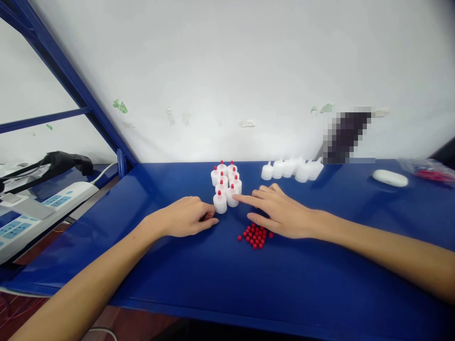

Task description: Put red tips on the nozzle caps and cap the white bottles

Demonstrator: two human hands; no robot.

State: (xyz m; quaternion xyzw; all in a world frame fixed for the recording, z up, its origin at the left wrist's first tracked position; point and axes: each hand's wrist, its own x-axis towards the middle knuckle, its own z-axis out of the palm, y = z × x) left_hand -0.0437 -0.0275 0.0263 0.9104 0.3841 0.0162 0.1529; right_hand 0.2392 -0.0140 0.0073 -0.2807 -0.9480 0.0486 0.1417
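Note:
Several small white squeeze bottles with red caps stand upright in a two-column cluster at the middle of the blue table. My left hand rests at the cluster's left front, fingers curled in, thumb stretched forward, nothing visible in it. Its knuckles are against or very close to the nearest capped bottle. From the other side, my right hand reaches in with fingers apart, the index fingertip at the right front bottle. Just below that hand lies a loose pile of small red caps, partly beside its thumb.
Several white bottles without red caps stand at the back right by the wall. Farther right are a white oval case and a clear plastic bag with red contents. Power strips and a blue metal frame are at left.

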